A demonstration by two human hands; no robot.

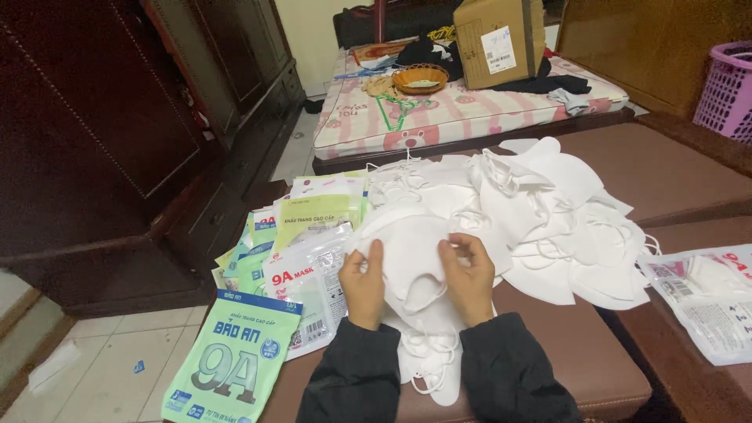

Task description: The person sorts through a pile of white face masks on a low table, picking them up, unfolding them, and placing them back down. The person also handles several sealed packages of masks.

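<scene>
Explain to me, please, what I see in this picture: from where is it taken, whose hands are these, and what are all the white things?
There is no machine here. One camera sits on a person's head and looks down, so the two hands in dark sleeves are that person's own. The left hand and the right hand together hold a white face mask by its sides, over a small stack of the same masks. Behind it, a big loose pile of white masks lies on a brown padded surface. To the left are flat mask packets, and a green packet hangs over the edge. Another clear packet lies on the right. Farther back are a pink mattress, a cardboard box and a small basket.
</scene>
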